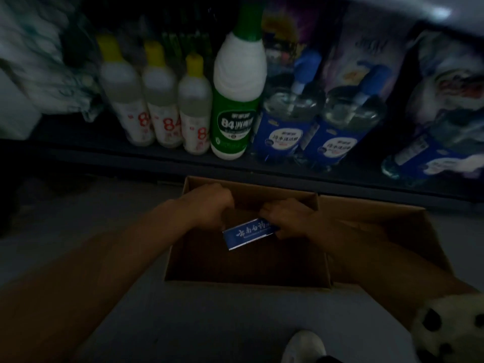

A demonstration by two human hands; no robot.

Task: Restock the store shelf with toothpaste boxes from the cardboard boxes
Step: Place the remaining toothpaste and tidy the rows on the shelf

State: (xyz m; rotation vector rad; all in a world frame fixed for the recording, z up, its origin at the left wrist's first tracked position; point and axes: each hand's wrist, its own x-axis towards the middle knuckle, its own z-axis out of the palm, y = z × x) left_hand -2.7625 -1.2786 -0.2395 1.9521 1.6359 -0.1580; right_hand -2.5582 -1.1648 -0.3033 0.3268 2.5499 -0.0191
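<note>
An open cardboard box point(309, 281) stands on the floor in front of the bottom shelf. Both my hands reach into it. My right hand point(285, 216) grips one end of a blue toothpaste box point(247, 233) with white lettering, lifted above the dark inside of the carton. My left hand point(209, 205) is curled beside the toothpaste box's other end, near the carton's far wall; whether it holds the box is unclear in the dim light. The rest of the carton's inside is too dark to read.
The low dark shelf point(157, 158) carries three white bottles with yellow caps point(162, 100), a tall green-labelled bottle point(237, 100), and blue-labelled clear bottles point(288, 121). The carton's right flap point(379, 231) lies open. A white shoe point(303, 347) shows at the bottom.
</note>
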